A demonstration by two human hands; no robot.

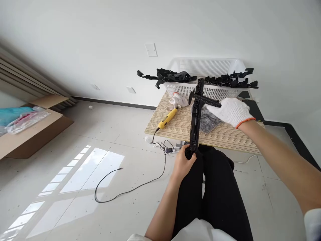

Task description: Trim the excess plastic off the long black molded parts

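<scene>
My bare left hand [184, 162] is wrapped round the near end of a long black plastic bar [195, 117], which stands tilted up from my lap over the table edge. My right hand [232, 111], in a white glove with an orange cuff, grips a shorter black plastic piece [204, 98] that crosses the bar near its upper end. A grey cloth [207, 118] lies on the wooden table [225, 137] under them.
A white basket [205, 67] at the table's back carries several long black plastic parts [173, 75]. A yellow tool [167, 118] with a black cable [130, 187] and a spare white glove [178, 99] lie on the left. A cardboard box [32, 130] stands on the floor.
</scene>
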